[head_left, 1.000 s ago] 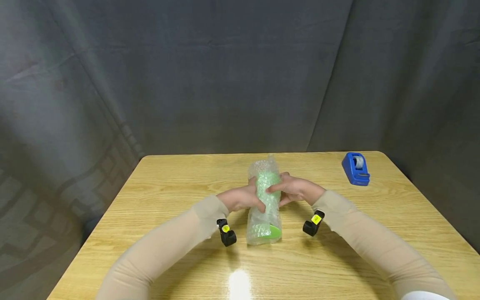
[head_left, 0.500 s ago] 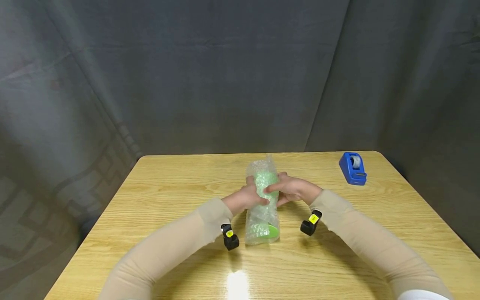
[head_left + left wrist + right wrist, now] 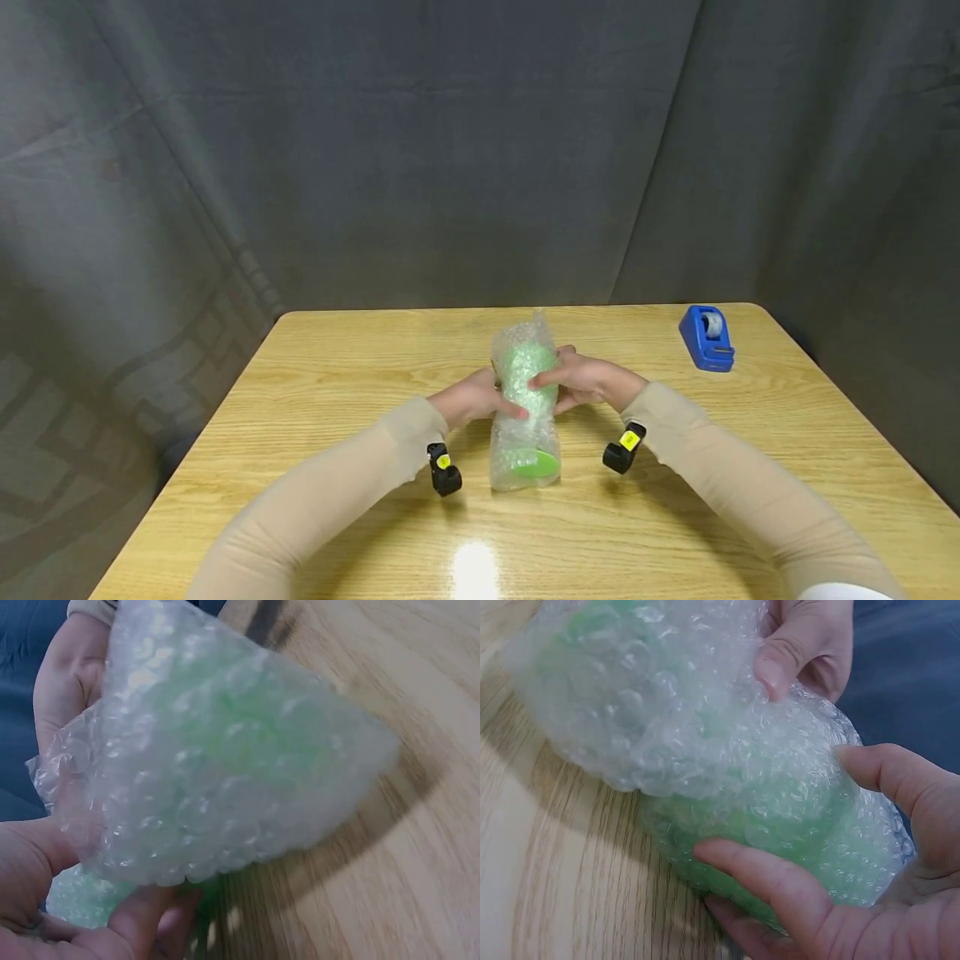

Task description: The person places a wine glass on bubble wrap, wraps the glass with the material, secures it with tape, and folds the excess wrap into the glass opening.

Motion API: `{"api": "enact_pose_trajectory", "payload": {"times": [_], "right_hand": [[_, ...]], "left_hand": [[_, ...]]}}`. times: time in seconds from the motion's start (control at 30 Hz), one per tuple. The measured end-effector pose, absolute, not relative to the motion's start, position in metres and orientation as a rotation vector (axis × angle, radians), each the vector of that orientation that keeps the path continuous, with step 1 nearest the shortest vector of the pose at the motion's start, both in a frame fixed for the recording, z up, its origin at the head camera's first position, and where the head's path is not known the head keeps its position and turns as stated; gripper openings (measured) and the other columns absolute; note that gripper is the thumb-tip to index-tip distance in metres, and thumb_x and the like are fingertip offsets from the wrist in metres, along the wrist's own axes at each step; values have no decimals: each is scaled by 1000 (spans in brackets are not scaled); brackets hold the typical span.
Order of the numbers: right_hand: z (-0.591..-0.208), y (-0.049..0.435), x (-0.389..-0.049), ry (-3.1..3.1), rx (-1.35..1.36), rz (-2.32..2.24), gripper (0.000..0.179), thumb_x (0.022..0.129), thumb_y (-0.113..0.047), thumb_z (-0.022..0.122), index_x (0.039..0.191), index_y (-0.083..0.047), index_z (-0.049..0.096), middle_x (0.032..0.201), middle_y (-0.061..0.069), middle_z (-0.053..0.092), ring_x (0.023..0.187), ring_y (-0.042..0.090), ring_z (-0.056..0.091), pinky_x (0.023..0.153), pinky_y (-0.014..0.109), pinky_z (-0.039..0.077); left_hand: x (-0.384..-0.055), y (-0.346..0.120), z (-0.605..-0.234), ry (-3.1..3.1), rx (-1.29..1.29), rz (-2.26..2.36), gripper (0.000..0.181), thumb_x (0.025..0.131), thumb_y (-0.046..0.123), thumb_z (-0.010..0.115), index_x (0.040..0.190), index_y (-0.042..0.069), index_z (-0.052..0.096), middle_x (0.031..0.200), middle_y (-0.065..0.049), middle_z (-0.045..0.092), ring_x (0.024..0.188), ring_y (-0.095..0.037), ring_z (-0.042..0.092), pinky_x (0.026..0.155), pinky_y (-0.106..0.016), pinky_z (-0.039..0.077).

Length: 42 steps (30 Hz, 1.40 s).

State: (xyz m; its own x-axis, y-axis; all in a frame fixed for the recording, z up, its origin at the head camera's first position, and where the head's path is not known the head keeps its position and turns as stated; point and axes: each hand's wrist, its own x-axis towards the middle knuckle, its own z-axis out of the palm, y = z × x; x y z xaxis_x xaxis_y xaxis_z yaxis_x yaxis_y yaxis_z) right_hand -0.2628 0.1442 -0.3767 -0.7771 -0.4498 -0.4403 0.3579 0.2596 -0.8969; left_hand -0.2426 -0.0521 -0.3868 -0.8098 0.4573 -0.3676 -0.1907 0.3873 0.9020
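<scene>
A green object wrapped in bubble wrap [image 3: 528, 425] lies lengthwise on the table, with a bright green oval end [image 3: 536, 463] showing through the near end. Its exact kind is hidden by the wrap. My left hand [image 3: 476, 395] holds the left side of the bundle, thumb on top and fingers partly hidden beneath. From the right, my right hand [image 3: 588, 380] grips it with the thumb and fingers around the middle. In the left wrist view, a loose end of bubble wrap [image 3: 225, 750] bulges toward the camera. The right wrist view has the wrapped green body [image 3: 780, 817] between the right thumb and fingers.
A blue tape dispenser [image 3: 707, 337] with a roll of clear tape stands at the back right of the wooden table [image 3: 360, 358]. Grey curtains [image 3: 420, 167] hang behind the table and at both sides. A black camera is strapped at each wrist.
My left hand first shifts right across the bundle, then draws back left, its thumb now lower on the wrap. More of the green oval end shows. My right hand stays nearly in place.
</scene>
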Motion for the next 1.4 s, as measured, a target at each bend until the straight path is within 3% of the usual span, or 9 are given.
{"api": "enact_pose_trajectory", "payload": {"times": [0.17,0.6,0.77,1.0,1.4], "right_hand": [[-378,142,-263,1889,-75,-1589,82,89,-6,64,141,-1,1,141,26,13,110,40,55,82,45,57],[-381,140,-263,1908,-85,-1591,76,88,-5,64,138,-1,6,139,24,0,109,41,55,81,44,57],[-381,140,-262,1906,-86,-1592,77,88,-5,63,138,-1,5,139,24,-1,110,41,55,82,44,57],[-379,141,-263,1904,-80,-1583,82,88,-5,64,140,0,1,140,25,7,109,41,56,83,44,57],[-378,140,-263,1908,-85,-1576,81,87,-5,64,138,0,1,139,26,14,111,42,55,83,44,57]], "left_hand": [[-244,-55,-389,2067,185,1422,50,82,2,74,125,-6,52,115,-14,64,108,-28,63,97,-40,51],[-245,-56,-389,2135,164,1363,40,83,5,74,118,-2,57,112,-10,65,102,-24,64,92,-38,54],[-245,-56,-386,2123,216,1355,48,82,4,75,125,-2,53,120,-12,62,109,-26,62,96,-39,52],[-246,-51,-379,1892,412,1476,71,90,9,68,149,10,29,142,-11,48,126,-29,52,105,-46,44],[-247,-45,-381,2164,392,1467,80,80,0,76,147,10,32,143,-10,46,127,-29,49,103,-44,46]]}}
